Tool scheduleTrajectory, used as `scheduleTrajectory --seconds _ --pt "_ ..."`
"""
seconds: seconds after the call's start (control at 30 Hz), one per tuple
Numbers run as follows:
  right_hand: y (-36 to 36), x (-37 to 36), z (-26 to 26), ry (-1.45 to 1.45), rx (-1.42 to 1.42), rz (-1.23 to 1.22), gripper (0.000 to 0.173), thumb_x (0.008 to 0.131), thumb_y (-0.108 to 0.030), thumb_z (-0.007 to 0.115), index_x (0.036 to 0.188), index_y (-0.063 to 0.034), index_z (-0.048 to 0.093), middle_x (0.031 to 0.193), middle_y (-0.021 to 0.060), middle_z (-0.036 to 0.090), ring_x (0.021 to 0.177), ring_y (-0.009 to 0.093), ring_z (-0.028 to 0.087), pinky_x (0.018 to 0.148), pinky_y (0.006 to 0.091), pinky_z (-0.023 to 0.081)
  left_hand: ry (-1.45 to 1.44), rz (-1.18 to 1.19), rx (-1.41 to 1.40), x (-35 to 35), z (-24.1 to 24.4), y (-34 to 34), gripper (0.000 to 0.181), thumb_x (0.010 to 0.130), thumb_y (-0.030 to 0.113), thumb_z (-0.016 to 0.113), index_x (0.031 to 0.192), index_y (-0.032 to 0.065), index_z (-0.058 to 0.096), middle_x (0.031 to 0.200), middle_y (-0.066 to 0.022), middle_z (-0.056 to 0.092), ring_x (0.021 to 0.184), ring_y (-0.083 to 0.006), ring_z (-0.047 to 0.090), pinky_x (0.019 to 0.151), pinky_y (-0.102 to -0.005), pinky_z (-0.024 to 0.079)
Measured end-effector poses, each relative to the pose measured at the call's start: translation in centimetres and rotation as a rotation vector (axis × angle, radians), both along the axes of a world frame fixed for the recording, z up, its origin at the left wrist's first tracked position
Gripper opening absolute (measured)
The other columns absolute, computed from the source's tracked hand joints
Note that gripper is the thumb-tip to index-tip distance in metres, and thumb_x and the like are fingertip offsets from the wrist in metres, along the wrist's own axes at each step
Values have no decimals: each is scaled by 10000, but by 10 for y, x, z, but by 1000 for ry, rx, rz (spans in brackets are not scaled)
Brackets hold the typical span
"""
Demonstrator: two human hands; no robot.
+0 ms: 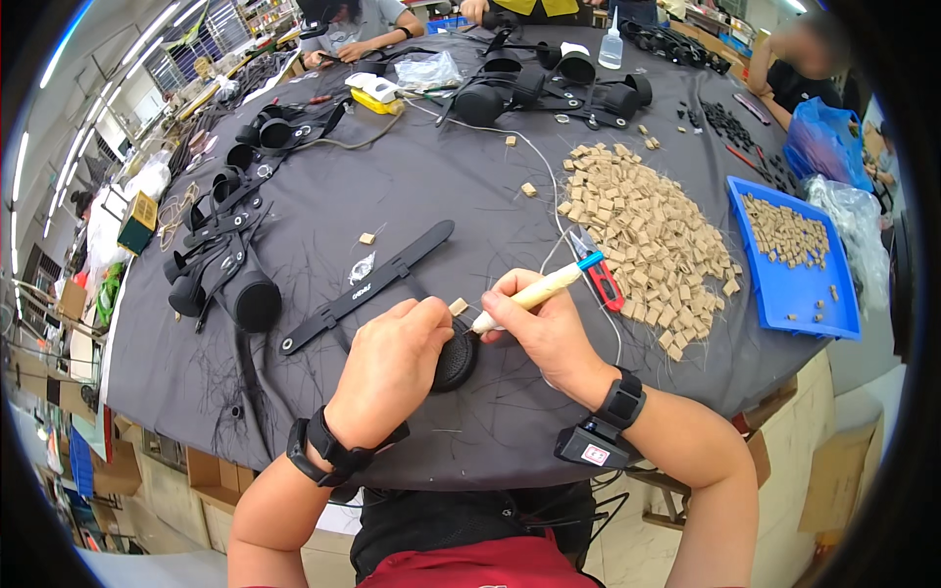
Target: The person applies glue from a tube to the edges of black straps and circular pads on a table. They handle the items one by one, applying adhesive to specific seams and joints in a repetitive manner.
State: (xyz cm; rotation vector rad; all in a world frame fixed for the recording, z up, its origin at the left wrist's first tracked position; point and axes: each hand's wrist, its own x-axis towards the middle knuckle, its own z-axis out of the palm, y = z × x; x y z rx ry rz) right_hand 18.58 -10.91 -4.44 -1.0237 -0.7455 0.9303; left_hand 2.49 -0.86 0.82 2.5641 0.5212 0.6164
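Observation:
My right hand (pixel 540 331) is closed around a corded pen-like tool (pixel 544 287) with a pale wrapped handle and a blue end. Its thin tip points left, at the edge of a round black textured leather piece (pixel 456 360). My left hand (pixel 401 360) lies over that piece with thumb and fingers pinched together; what is between them is hidden. Just above the tool's tip is a small tan rectangular piece (pixel 458 306). A black strap (pixel 367 287) with lettering and a metal eyelet lies beyond my left hand. Red-handled thread snips (pixel 601 279) lie beyond my right hand.
A large heap of tan pieces (pixel 647 228) lies to the right, beside a blue tray (pixel 809 294) with more of them. Black strap-and-cup assemblies (pixel 257 298) line the left, others (pixel 514 95) the far side, near a clear squeeze bottle (pixel 610 50). Loose threads and a cord cross the cloth. Other people sit around the table.

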Motion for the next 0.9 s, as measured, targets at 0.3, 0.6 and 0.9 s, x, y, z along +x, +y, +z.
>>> scheduleTrajectory --seconds 0.3,0.6,0.9 --pt "0 1 -1 66 -34 -64 144 937 -160 654 892 -35 599 795 59 671 671 103 650 605 233 536 -38 -11 -24 -1 -2 0 62 838 13 631 841 -2 571 767 -143 592 695 -338 594 627 -373 471" --pt "-2 2 0 -13 -84 7 161 923 -169 665 859 -36 599 754 68 664 627 107 640 562 227 514 -37 17 -9 -3 0 -5 75 846 23 654 844 18 580 763 -115 574 684 -310 588 612 -356 463" --pt "-3 1 4 -24 -107 27 186 937 -188 654 845 -38 593 764 60 669 655 84 629 584 218 519 -64 3 -47 -5 -2 -2 69 851 20 647 848 15 578 765 -112 569 681 -298 580 610 -354 456"
